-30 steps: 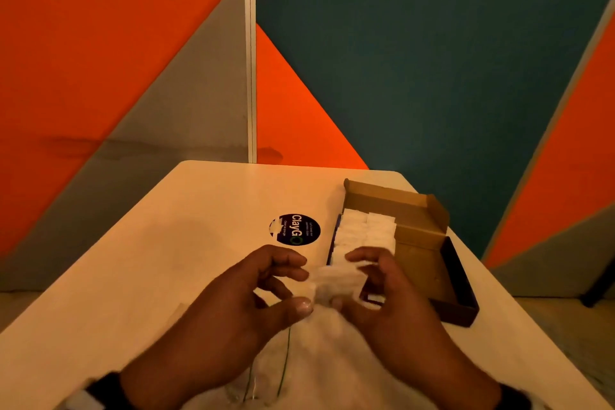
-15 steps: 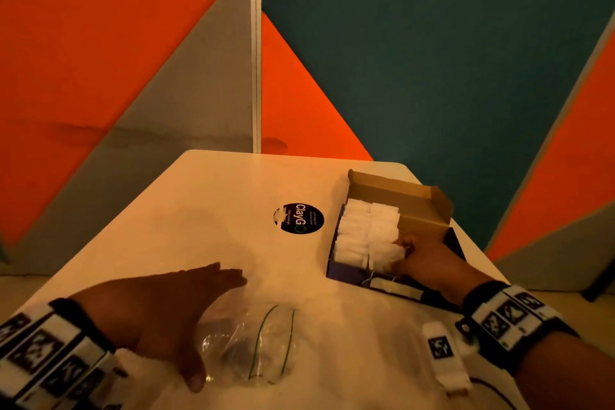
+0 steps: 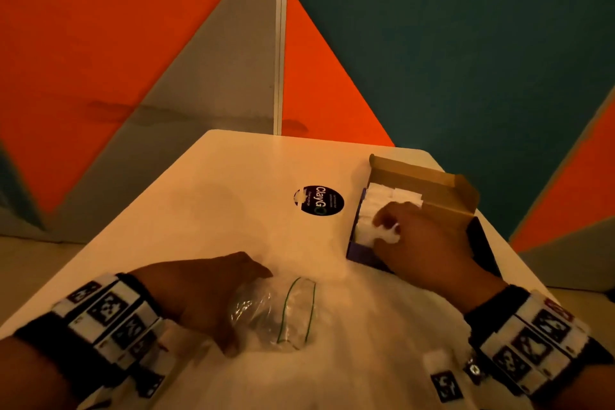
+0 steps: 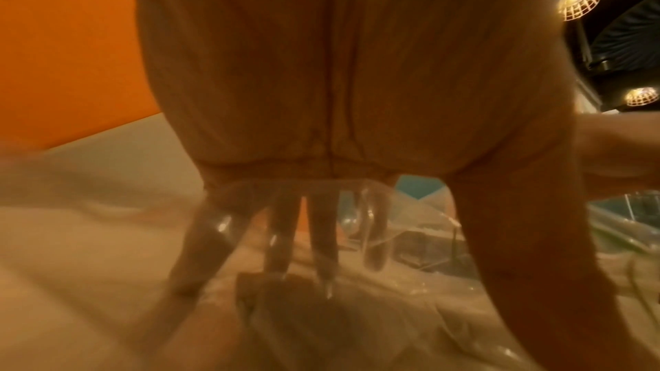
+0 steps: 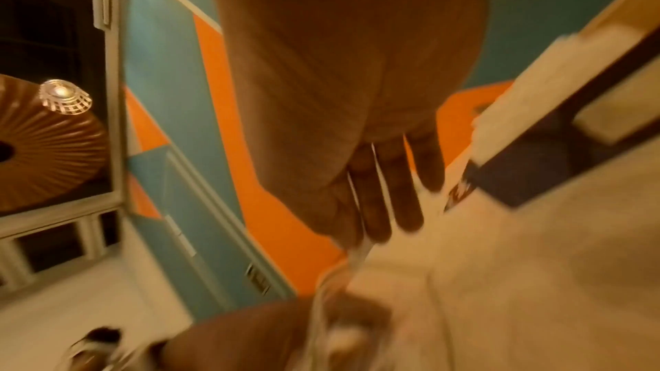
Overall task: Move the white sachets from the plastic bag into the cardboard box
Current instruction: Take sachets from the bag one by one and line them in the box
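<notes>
Right hand [image 3: 429,243] now nearer, over one box [image 3: 442,190]; one bag [image 3: 283,313] unmoved.

Dim, warm orange-tinted light throughout. Head view: soft focus, table [image 3: 233,196] top washed pale near the bottom edge, wall lines bowed toward the corners by the wide lens. Left wrist view: two caged ceiling lamps [image 4: 578,2] glare at upper right; glints on the plastic bag [image 4: 410,236]; foreground blurred. Right wrist view: heavy motion smear, box edge streaked; another lamp [image 5: 64,98], possibly reflected, at left.
</notes>
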The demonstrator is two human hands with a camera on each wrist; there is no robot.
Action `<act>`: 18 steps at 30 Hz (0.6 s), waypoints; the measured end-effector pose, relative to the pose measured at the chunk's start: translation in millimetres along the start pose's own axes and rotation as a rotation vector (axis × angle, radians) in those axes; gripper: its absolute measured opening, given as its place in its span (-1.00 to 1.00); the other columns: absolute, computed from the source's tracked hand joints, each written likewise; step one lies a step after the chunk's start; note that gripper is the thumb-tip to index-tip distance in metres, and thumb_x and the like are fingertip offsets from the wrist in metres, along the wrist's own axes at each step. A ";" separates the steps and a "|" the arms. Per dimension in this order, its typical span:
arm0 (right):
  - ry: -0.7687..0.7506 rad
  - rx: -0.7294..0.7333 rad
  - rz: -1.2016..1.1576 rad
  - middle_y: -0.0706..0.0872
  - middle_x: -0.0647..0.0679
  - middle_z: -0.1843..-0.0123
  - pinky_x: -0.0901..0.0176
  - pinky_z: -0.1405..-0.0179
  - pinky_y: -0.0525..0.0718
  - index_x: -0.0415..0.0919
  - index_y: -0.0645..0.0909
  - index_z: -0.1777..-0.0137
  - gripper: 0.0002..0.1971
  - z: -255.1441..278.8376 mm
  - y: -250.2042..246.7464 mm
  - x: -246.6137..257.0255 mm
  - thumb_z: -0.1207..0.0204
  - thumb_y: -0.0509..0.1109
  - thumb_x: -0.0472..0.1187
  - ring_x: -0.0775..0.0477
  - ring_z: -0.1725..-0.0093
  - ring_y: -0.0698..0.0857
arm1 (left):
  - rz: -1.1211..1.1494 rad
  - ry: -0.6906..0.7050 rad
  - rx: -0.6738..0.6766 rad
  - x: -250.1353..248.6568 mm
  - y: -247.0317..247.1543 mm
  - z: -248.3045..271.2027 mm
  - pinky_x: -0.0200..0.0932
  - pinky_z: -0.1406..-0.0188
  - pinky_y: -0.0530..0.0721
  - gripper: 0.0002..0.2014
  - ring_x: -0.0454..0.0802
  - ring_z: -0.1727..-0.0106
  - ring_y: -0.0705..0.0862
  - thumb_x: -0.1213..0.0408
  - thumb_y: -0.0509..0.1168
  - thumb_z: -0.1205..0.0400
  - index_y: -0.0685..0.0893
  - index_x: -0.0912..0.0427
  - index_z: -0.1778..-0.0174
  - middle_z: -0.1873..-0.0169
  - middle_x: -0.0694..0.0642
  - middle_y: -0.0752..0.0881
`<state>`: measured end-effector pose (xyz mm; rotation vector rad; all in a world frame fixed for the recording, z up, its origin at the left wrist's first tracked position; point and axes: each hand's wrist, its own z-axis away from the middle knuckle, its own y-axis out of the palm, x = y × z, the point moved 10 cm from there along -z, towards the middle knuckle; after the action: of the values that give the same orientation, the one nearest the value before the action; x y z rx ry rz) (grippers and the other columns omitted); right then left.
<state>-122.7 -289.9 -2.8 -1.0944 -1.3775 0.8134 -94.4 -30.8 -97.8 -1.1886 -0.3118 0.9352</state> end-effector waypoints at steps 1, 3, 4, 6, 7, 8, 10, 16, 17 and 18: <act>-0.104 0.120 -0.055 0.70 0.20 -0.11 0.26 -0.07 0.70 0.14 0.66 -0.12 -0.81 10.7 12.8 27.4 -0.53 0.47 0.02 0.16 -0.02 0.66 | 0.038 0.002 0.019 -7.1 -3.2 3.5 -0.06 -0.53 0.49 0.14 -0.22 -0.48 0.42 -0.34 0.60 -0.10 0.20 -0.32 -0.60 -0.48 -0.28 0.33; -0.297 0.364 -0.094 0.77 0.21 -0.09 0.27 -0.09 0.71 0.11 0.74 -0.14 -0.83 38.7 44.6 78.0 -0.58 0.43 0.00 0.22 0.00 0.71 | 0.079 0.001 0.031 -11.9 -4.1 4.1 -0.20 -0.49 0.51 0.01 -0.26 -0.40 0.47 -0.13 0.67 -0.22 0.34 -0.21 -0.58 -0.40 -0.28 0.41; -0.371 0.420 -0.080 0.78 0.20 -0.12 0.27 -0.11 0.70 0.12 0.75 -0.17 -0.80 47.8 61.8 91.8 -0.60 0.40 -0.01 0.22 -0.01 0.72 | 0.086 -0.011 0.024 -10.2 -4.2 3.1 -0.23 -0.46 0.51 -0.02 -0.26 -0.38 0.48 -0.10 0.68 -0.24 0.36 -0.19 -0.57 -0.37 -0.28 0.43; -0.508 0.417 -0.011 0.78 0.10 -0.19 0.22 -0.10 0.69 0.06 0.72 -0.26 -0.74 56.1 83.2 114.8 -0.62 0.34 -0.08 0.11 -0.05 0.73 | 0.082 -0.038 -0.010 -3.3 -5.2 -0.4 -0.19 -0.45 0.52 0.00 -0.25 -0.34 0.49 -0.16 0.66 -0.21 0.34 -0.25 -0.56 -0.31 -0.31 0.42; -0.577 0.400 0.014 0.77 0.01 -0.21 0.16 -0.09 0.69 -0.01 0.71 -0.28 -0.71 57.7 91.9 124.1 -0.61 0.31 -0.13 0.00 -0.06 0.73 | 0.070 -0.037 -0.033 -3.0 -7.0 -1.2 -0.20 -0.40 0.54 -0.03 -0.25 -0.29 0.51 -0.17 0.66 -0.19 0.37 -0.27 -0.53 -0.26 -0.31 0.44; -0.634 0.395 0.044 0.75 -0.08 -0.21 0.12 -0.08 0.68 -0.10 0.70 -0.29 -0.70 58.7 100.0 131.2 -0.60 0.31 -0.17 -0.09 -0.07 0.72 | 0.071 -0.046 -0.045 -0.7 -7.4 -2.6 -0.23 -0.32 0.58 -0.09 -0.26 -0.22 0.54 -0.14 0.67 -0.20 0.43 -0.27 -0.48 -0.21 -0.30 0.47; -0.686 0.410 0.104 0.72 -0.16 -0.22 0.10 -0.08 0.66 -0.20 0.68 -0.32 -0.68 57.2 112.0 139.6 -0.59 0.34 -0.21 -0.17 -0.10 0.69 | 0.036 -0.062 -0.057 1.6 -9.0 -3.6 -0.19 -0.22 0.66 -0.21 -0.22 -0.13 0.59 -0.10 0.67 -0.22 0.53 -0.25 -0.37 -0.15 -0.22 0.54; -0.652 0.484 0.150 0.73 -0.12 -0.13 -0.07 -0.10 0.72 -0.17 0.67 -0.21 -0.74 44.4 129.8 143.7 -0.58 0.37 -0.10 -0.15 -0.05 0.71 | -0.016 -0.090 -0.051 3.0 -9.6 -0.2 0.01 -0.23 0.70 -0.30 -0.04 -0.16 0.65 -0.03 0.66 -0.29 0.63 -0.02 -0.35 -0.17 -0.05 0.63; -0.639 0.482 0.167 0.74 -0.14 -0.08 -0.05 -0.05 0.72 -0.20 0.69 -0.15 -0.77 43.0 130.6 143.1 -0.59 0.36 -0.11 -0.15 0.00 0.71 | -0.017 -0.092 -0.047 2.9 -10.0 -0.3 0.02 -0.24 0.70 -0.31 -0.03 -0.16 0.66 -0.02 0.65 -0.29 0.63 0.00 -0.35 -0.18 -0.04 0.63; -0.630 0.476 0.182 0.74 -0.15 -0.03 -0.02 0.01 0.72 -0.23 0.70 -0.09 -0.79 41.8 131.4 142.7 -0.60 0.35 -0.14 -0.15 0.05 0.71 | -0.018 -0.087 -0.047 2.7 -10.6 0.2 0.03 -0.23 0.70 -0.32 -0.03 -0.16 0.66 -0.02 0.65 -0.30 0.64 -0.01 -0.34 -0.17 -0.03 0.64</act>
<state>-133.2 -108.2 -81.6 -0.6088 -1.4821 1.6217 -88.0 -29.3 -89.1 -1.1886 -0.4154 0.9698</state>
